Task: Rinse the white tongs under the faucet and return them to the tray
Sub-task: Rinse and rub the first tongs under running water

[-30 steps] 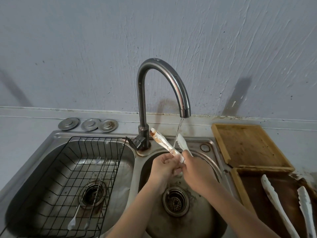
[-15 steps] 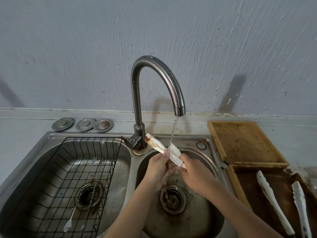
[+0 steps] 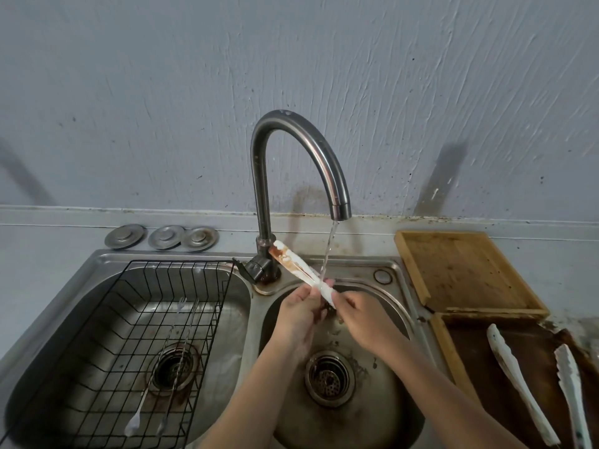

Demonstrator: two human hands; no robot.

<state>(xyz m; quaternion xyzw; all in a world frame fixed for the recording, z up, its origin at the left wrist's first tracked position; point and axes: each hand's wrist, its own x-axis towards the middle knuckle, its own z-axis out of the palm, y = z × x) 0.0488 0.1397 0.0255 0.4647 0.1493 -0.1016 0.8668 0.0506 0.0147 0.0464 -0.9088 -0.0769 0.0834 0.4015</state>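
Observation:
Both my hands hold a pair of white tongs [image 3: 299,265] over the right sink basin [image 3: 385,393]. Its tips point up and to the left and carry brown stains. My left hand [image 3: 299,314] grips it from the left, my right hand [image 3: 358,314] from the right, near the hinge end. Water runs from the curved steel faucet [image 3: 311,157] and strikes the tongs just above my fingers. The dark wooden tray [image 3: 466,348] at the lower right holds two more white tongs [image 3: 515,384].
A light wooden tray [image 3: 463,270] lies on the counter behind the dark one. The left basin holds a black wire rack [image 3: 129,335] with thin long utensils [image 3: 155,377] in it. Three metal sink plugs [image 3: 162,236] sit by the wall.
The tongs' two arms have come together from spread apart. The tongs have sunk lower under the stream, and my hands have closed in around the hinge end.

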